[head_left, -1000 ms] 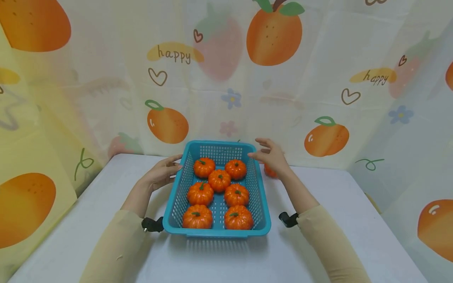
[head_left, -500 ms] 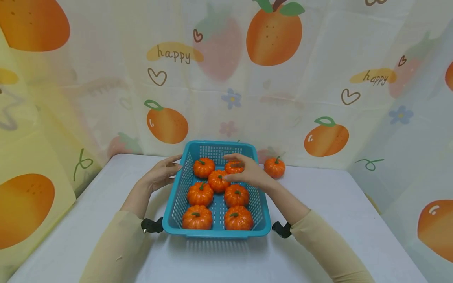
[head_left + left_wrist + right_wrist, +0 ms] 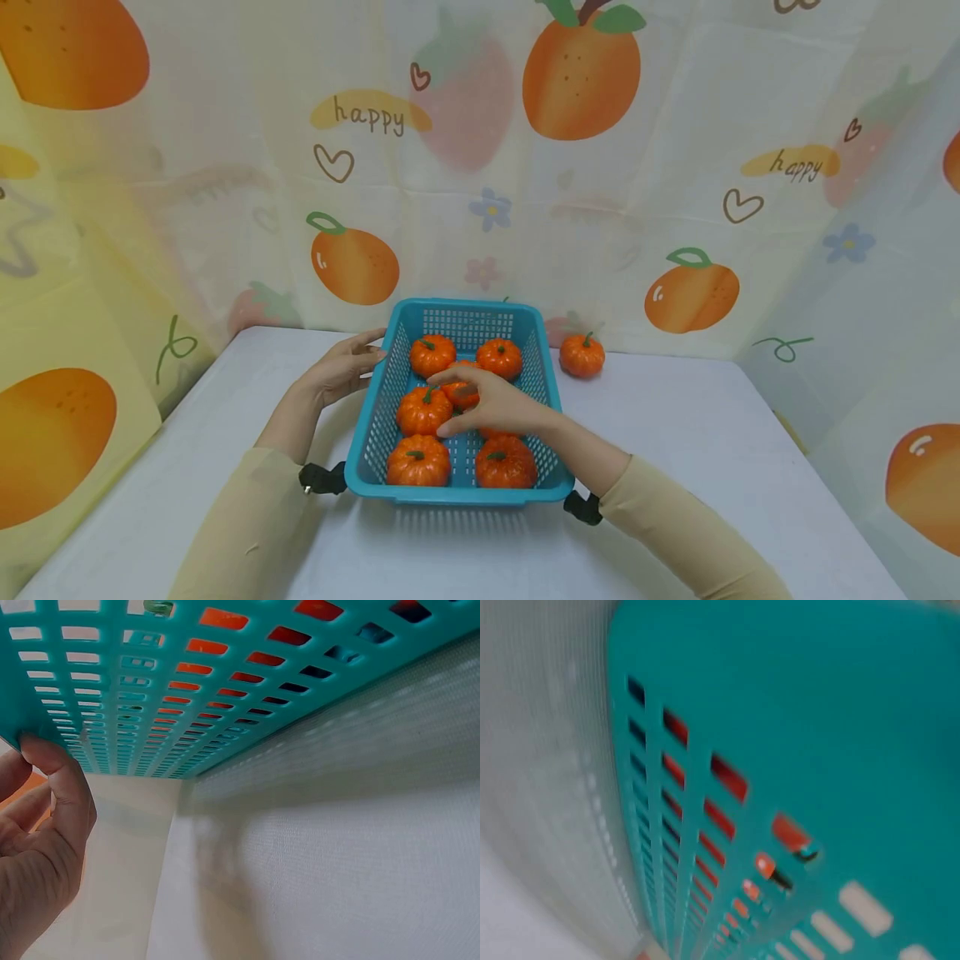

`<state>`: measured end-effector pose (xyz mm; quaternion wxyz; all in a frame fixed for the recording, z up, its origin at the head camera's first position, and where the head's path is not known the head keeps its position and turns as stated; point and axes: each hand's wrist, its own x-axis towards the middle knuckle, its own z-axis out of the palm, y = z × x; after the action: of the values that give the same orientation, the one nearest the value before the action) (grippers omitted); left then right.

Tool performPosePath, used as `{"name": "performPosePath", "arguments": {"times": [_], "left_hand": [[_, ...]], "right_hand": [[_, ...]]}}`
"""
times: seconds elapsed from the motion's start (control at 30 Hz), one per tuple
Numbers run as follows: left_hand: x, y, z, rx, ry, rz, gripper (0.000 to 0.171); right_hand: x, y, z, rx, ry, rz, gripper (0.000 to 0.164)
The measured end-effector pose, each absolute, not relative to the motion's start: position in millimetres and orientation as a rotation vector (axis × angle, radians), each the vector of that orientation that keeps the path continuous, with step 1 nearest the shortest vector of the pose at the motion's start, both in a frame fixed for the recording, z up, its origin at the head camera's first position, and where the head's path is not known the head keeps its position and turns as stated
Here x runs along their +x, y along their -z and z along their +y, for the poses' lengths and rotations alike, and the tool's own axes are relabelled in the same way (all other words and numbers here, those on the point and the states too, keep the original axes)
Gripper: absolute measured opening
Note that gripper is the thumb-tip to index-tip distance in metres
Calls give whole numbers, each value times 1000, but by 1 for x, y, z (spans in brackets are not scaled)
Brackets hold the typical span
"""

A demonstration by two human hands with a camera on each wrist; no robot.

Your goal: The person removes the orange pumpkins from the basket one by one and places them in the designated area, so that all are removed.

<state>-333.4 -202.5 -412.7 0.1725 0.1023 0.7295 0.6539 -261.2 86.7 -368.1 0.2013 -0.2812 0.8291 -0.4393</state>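
Observation:
A blue plastic basket (image 3: 459,493) with lattice walls holds several small orange pumpkins (image 3: 432,357). At its left rim, my left hand (image 3: 337,368) pinches the edge; the left wrist view shows the thumb (image 3: 64,780) pressed against the rim. My right hand (image 3: 498,404) reaches in over the right wall with fingers spread and nothing held. Its thumb and fingertips lie close to the middle-left pumpkin (image 3: 418,414). The hand partly covers the central pumpkin and the middle-right one. In the right wrist view the basket wall (image 3: 817,712) fills most of the picture and hides the right hand.
One more pumpkin (image 3: 582,357) sits on the white table (image 3: 675,433) outside the basket, at the back right. Behind the table hangs a fruit-printed cloth (image 3: 570,192). Black wrist straps (image 3: 322,478) show at both sleeves.
My right hand has moved from beside the outside pumpkin, leftward and toward me, over the middle of the basket. That pumpkin is now fully uncovered. The left hand and basket have stayed put.

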Motion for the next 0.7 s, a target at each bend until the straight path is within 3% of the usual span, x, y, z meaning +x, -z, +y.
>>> {"name": "performPosePath", "arguments": {"times": [0.7], "left_hand": [[-333, 413, -203, 305, -1858, 2061, 68]], "right_hand": [[-255, 385, 69, -898, 947, 2176, 68]]}}
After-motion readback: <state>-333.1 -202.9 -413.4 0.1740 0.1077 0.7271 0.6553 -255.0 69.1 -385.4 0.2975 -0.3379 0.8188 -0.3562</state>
